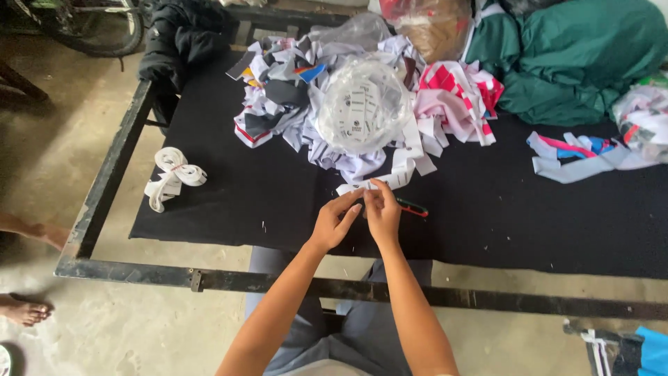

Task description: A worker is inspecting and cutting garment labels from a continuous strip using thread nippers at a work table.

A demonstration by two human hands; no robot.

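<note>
Black surface (229, 202) w/ dark metal frame (111, 174) round it. Bundle of white tape strips (172, 175) lies alone near the surface's left edge, well apart from the rest. At back centre: heap of white, grey & coloured fabric scraps (278, 97). Pink-and-white striped cloth (459, 97) just beside the heap, to its right. Green garment pile (577, 56) at back right. Loose white, pink & blue strips (577, 157) in front of it. Black cloth (174, 42) hangs over back-left corner. Clear bag w/ brown contents (431, 24) at top. Bicycle wheel (90, 28) top left. Concrete floor (49, 139). Another person's bare feet (24, 310) at left edge.
</note>
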